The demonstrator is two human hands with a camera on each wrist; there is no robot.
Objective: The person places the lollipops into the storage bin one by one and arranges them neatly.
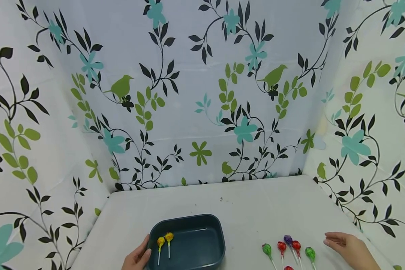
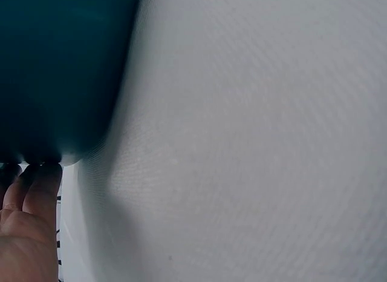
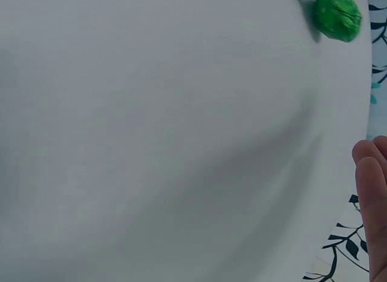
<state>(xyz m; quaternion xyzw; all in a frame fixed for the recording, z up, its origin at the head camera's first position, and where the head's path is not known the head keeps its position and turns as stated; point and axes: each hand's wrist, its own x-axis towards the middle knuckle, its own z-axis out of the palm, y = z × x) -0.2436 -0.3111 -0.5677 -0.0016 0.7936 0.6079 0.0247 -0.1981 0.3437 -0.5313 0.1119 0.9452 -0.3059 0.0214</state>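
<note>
My left hand [image 1: 137, 258] grips the left side of a dark blue-green rectangular tray [image 1: 219, 240], thumb at the rim and fingers along the outer wall. Inside the tray, near its left end, lie two yellow-wrapped lollipops [image 1: 169, 237] with white sticks. In the left wrist view the fingertips press against the tray's wall [image 2: 66, 58]. My right hand [image 1: 352, 250] is held over the table at the right, fingers extended and nothing in them. Nearest to it is a green lollipop [image 1: 310, 253], which also shows as a green wrapper [image 3: 338, 17] in the right wrist view.
Left of that green lollipop lie red lollipops [image 1: 281, 246], a purple lollipop [image 1: 288, 240] and another green lollipop [image 1: 267, 249], on the white table [image 1: 243, 210]. Some are cut off by the frame's lower edge. Patterned cloth [image 1: 202, 112] hangs behind and at both sides.
</note>
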